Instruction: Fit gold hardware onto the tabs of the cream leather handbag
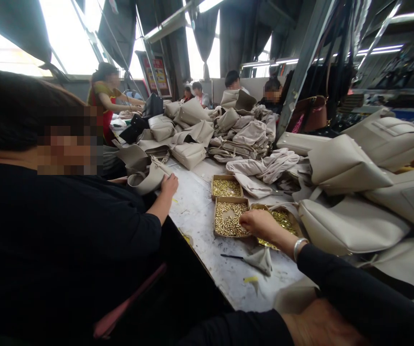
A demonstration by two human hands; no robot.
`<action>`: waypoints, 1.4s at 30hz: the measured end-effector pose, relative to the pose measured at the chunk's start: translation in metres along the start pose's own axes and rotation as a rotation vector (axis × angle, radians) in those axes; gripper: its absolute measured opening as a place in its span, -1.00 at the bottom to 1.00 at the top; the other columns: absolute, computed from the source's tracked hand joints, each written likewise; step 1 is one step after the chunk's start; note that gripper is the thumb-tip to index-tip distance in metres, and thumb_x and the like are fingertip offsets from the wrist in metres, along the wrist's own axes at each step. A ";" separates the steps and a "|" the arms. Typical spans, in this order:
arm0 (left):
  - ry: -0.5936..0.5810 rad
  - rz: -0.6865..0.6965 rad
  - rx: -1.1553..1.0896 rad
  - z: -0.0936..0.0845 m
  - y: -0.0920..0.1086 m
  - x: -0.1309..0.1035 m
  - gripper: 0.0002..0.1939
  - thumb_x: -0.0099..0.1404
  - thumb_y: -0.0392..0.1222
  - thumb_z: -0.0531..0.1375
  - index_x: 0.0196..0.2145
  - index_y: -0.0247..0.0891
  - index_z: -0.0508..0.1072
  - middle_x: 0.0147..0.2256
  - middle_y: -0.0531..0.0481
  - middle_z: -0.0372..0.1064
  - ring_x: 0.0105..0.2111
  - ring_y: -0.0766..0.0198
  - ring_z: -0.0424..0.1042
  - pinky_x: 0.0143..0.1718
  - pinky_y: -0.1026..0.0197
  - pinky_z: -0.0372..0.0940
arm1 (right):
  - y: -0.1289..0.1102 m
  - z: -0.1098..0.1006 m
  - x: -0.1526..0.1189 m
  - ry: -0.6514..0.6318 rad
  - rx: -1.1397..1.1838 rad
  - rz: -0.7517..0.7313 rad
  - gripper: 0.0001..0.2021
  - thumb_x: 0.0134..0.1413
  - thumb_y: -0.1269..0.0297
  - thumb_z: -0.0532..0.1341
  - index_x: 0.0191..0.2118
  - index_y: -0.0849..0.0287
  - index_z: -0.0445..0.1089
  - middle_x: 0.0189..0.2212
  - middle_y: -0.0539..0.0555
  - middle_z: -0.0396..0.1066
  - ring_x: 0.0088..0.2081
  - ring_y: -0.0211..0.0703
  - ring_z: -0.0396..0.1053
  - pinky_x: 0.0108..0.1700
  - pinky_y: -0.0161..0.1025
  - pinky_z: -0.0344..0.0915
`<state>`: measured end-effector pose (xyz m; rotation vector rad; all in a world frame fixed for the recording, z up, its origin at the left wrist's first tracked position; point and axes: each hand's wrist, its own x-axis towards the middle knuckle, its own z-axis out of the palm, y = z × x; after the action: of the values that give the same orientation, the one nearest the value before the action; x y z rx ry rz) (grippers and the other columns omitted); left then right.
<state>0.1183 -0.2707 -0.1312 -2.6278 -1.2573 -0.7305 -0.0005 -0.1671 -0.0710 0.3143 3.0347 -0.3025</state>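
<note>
My right hand (259, 223), with a silver bangle at its wrist, reaches over the near cardboard box of small gold metal pieces (225, 222). Its fingers are pinched together at the right side of that box; whatever they hold is too small to make out. Beneath the forearm lies another box of gold pieces (284, 221), partly covered. My left hand (320, 319) is at the bottom edge, its fingers hidden, beside a piece of beige leather (297, 294).
Behind the near box stands a second box of gold pieces (226, 187). A dark-handled tool (232, 257) lies by a beige scrap (261, 261). Beige bags (351, 226) crowd the right; more (188, 154) pile up behind. A co-worker (59, 230) at left holds a beige bag (152, 175).
</note>
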 end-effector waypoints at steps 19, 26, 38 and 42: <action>0.618 -0.091 -0.277 -0.016 0.002 0.000 -0.80 0.34 -0.44 0.18 -0.10 -0.30 0.46 -0.22 -0.16 0.57 -0.21 0.15 0.57 -0.17 0.12 0.44 | 0.009 -0.041 -0.280 0.648 0.908 0.449 -0.81 0.27 0.16 0.34 -0.21 0.16 0.64 -0.28 0.08 0.59 -0.23 -0.17 0.50 -0.16 -0.29 0.40; 0.549 -0.015 -0.273 -0.015 0.002 0.002 -0.78 0.36 -0.46 0.20 -0.05 -0.36 0.45 -0.16 -0.24 0.56 -0.15 0.11 0.57 -0.14 0.09 0.47 | 0.015 0.011 -0.323 0.838 1.683 0.688 -0.69 -0.06 0.11 0.57 -0.26 0.19 0.61 -0.26 0.11 0.65 -0.32 -0.25 0.52 -0.21 -0.35 0.43; 0.526 -0.008 -0.256 -0.014 0.003 0.004 -0.74 0.34 -0.49 0.22 -0.04 -0.33 0.45 -0.16 -0.21 0.56 -0.16 0.13 0.57 -0.14 0.11 0.46 | 0.021 0.016 -0.323 0.865 1.836 0.555 -0.66 -0.24 0.28 0.63 -0.37 0.21 0.52 -0.40 -0.01 0.54 -0.43 -0.35 0.41 -0.38 -0.44 0.32; 0.515 -0.022 -0.271 -0.013 0.003 0.003 -0.69 0.31 -0.51 0.23 -0.02 -0.32 0.45 -0.15 -0.20 0.57 -0.14 0.11 0.57 -0.14 0.10 0.45 | 0.027 0.009 -0.321 0.686 1.793 0.517 -0.69 -0.17 0.23 0.60 -0.37 0.23 0.54 -0.53 -0.07 0.44 -0.51 -0.39 0.28 -0.45 -0.44 0.19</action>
<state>0.1177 -0.2744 -0.1184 -2.3687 -1.0926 -1.5522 0.3194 -0.2057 -0.0540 1.3180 1.8181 -3.0609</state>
